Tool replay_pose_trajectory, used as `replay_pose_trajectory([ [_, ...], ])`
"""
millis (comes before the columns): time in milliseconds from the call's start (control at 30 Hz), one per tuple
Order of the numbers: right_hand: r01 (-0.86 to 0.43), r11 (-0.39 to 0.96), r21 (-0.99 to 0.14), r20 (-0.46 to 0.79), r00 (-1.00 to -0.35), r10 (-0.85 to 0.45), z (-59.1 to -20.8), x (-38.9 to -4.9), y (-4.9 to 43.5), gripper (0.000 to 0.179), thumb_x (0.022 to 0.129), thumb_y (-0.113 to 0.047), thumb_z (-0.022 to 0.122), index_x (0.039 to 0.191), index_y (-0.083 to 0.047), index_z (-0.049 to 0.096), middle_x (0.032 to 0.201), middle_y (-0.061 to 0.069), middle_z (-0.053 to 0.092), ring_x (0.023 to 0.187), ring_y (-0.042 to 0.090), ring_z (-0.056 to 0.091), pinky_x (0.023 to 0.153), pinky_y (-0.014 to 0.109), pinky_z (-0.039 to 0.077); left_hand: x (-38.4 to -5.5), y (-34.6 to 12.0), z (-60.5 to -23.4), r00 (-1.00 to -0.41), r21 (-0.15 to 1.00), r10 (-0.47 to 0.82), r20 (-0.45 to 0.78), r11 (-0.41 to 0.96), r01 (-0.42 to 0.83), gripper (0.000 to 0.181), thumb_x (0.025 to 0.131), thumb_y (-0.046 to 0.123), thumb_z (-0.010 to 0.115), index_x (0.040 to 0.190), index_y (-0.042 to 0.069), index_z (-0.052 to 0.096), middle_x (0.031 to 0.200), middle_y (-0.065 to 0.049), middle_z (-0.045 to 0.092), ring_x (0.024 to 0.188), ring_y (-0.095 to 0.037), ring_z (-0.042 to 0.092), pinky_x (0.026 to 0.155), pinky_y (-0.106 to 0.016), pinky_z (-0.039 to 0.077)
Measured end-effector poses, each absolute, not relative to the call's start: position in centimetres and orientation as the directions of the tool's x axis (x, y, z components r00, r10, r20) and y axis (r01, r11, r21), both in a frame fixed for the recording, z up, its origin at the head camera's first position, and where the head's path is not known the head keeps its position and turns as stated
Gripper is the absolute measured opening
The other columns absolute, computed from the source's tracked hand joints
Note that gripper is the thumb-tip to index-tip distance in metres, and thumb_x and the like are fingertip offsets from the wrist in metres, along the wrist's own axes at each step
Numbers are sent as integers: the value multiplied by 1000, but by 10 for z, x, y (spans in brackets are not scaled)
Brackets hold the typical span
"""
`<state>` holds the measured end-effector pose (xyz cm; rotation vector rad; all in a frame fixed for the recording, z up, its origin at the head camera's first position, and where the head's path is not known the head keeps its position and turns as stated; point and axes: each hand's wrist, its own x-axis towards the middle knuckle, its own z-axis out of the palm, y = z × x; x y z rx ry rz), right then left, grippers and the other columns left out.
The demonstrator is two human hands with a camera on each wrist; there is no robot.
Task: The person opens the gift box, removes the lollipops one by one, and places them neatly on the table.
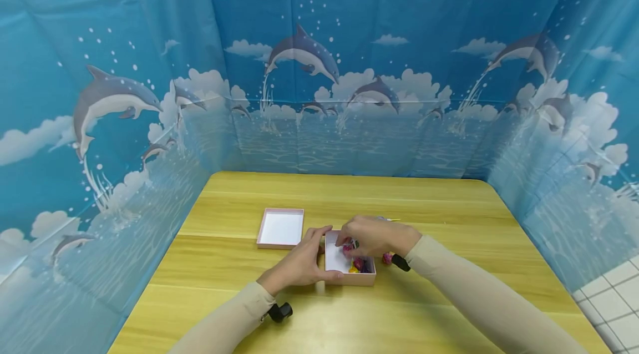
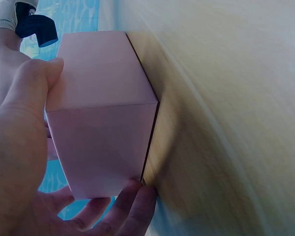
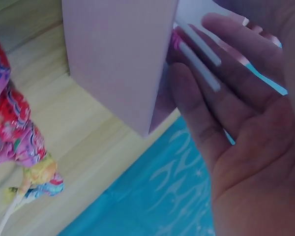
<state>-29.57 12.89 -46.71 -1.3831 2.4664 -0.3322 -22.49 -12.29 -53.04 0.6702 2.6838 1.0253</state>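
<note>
A pink box [image 1: 351, 281] with a white inside stands uncovered on the wooden table. Its left side is gripped by my left hand [image 1: 302, 266], thumb on the near wall and fingers toward the far corner. Over the box my right hand [image 1: 374, 234] reaches in from above, its fingers round a pink-wrapped lollipop [image 1: 347, 249]. Two white lollipop sticks [image 3: 201, 68] show beside those fingers in the right wrist view; the fingertips' contact is partly hidden. Several wrapped lollipops [image 1: 358, 264] lie in the right part of the box.
The shallow box lid [image 1: 281, 228] lies inside up, left of the box. More wrapped lollipops [image 3: 20, 123] lie on the table right of the box, mostly behind my right arm in the head view. A dolphin-print curtain [image 1: 319, 137] surrounds the wooden table [image 1: 239, 193].
</note>
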Motion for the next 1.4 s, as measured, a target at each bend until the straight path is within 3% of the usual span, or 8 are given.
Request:
replay_pose_trajectory([
  [200,-815,466,-344,-162,-438,-884,-474,-297,117,17,105,-9,88,123,-6,88,114,6,88,92,5,76,80,17,61,-223,-122,-531,-880,669,474,-6,656,349,120,97,64,92,185,14,27,172,-16,48,137,-24,66,120,-50,60],
  [467,-772,457,-442,-206,-409,-889,-475,-301,105,17,103,1,86,118,-7,86,112,7,87,96,4,79,84,16,63,-225,-123,-531,-882,663,471,-10,663,347,121,96,66,92,185,16,27,171,-14,49,130,-19,66,117,-47,60],
  [900,-775,460,-433,-235,-395,-888,-479,-304,102,9,103,-9,91,109,-15,89,103,-5,84,88,-4,71,83,17,62,-225,-122,-531,-878,665,478,-12,660,350,120,97,64,91,185,15,27,171,-18,48,125,-21,66,112,-47,62],
  [1133,-755,441,-485,-194,-399,-896,-474,-303,106,6,107,-9,86,107,-14,89,103,-5,85,90,-4,75,85,16,64,-225,-122,-531,-878,675,479,-14,652,345,119,98,64,91,185,14,27,164,-18,51,121,-20,65,108,-45,61],
  [1400,-768,401,-500,-112,-402,-909,-475,-305,110,7,111,-10,81,113,-12,88,108,-6,84,93,-5,73,86,18,64,-225,-122,-531,-876,671,482,-1,650,357,120,98,63,92,185,14,26,172,-19,47,129,-22,66,115,-49,61],
])
